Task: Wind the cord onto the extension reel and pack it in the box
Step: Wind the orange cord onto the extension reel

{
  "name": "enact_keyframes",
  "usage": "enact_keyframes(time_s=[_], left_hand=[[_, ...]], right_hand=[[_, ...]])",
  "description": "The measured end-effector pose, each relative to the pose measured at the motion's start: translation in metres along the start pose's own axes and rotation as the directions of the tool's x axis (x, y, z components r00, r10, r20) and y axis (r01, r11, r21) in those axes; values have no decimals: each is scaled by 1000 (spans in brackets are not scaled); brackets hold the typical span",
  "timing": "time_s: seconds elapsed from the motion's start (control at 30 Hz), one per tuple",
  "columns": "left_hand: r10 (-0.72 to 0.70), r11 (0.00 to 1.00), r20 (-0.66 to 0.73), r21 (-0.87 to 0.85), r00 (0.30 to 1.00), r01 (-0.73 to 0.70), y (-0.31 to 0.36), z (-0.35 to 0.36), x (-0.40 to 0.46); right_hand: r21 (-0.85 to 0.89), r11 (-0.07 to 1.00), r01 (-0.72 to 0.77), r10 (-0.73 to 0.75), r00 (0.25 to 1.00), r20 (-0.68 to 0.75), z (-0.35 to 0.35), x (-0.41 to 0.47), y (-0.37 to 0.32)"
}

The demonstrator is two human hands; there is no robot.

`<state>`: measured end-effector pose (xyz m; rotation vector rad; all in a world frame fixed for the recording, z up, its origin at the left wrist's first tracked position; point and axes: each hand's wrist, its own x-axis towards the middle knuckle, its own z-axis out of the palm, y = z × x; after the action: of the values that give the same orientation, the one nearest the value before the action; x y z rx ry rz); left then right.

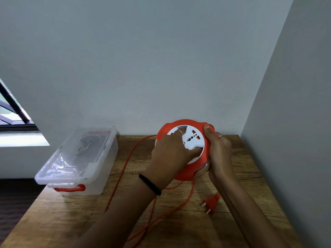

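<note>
Right hand [219, 153] clamps the reel's [206, 154] orange rim to steady it; left hand's [170, 153] grip presses the white hub for winding, cord [125, 167] loose on the surface [232, 176].

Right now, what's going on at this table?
A person is winding a cord onto a round orange-and-white extension reel held above the wooden table. The right hand grips the reel's orange rim, while the left hand presses on the white socket face, apparently turning it. Much of the thin orange cord lies loose across the table, and its orange two-pin plug rests near the right forearm. The clear plastic storage box with the red handle sits to the left, lid on, so nothing is packed.
</note>
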<state>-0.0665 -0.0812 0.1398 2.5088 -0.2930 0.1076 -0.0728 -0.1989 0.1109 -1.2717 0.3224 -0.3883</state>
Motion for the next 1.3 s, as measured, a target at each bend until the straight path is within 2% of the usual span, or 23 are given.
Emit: enact_keyframes(time_s=[0.07,0.27,0.37,0.43,0.53,0.67,0.73,0.8,0.9,0.97,1.07,1.2,1.3], left_hand=[[12,1000,-13,-7,1000,-13,2,2,1],[132,974,-44,193,990,-121,6,-5,10],[205,933,0,303,979,-196,7,-13,13],[248,899,96,349,964,-266,5,-20,14],[306,823,292,396,906,-406,-1,-30,14],[290,776,493,380,820,-503,-5,-43,17],[303,771,510,365,805,-522,-6,-45,20],[307,803,478,334,823,-493,-9,-41,21],[304,851,405,291,862,-437,-10,-35,24],[294,880,349,263,890,-394,-11,-35,26],[273,902,249,269,929,-337,-12,-31,29],[286,902,184,278,940,-329,-13,-19,31],[321,886,190,286,928,-365,-16,-16,30]], right_hand=[[0,1000,0,0,1000,-20,-2,0,2],[83,996,-35,38,999,-29,3,2,3],[122,989,-88,86,996,20,5,6,-5],[116,981,-155,147,986,73,3,12,-10],[-12,970,-243,241,956,165,-5,18,-14],[-166,930,-329,364,890,275,-11,25,-15],[-236,916,-326,388,871,303,-10,30,-15],[-331,898,-290,395,863,315,-8,36,-17],[-440,880,-178,311,916,253,-4,39,-17],[-439,895,-76,157,976,151,-6,31,-10],[-403,910,100,-69,994,89,-12,2,16],[-328,941,78,-91,996,-25,-11,-11,41],[-328,936,127,-143,989,-25,-10,-9,36]])
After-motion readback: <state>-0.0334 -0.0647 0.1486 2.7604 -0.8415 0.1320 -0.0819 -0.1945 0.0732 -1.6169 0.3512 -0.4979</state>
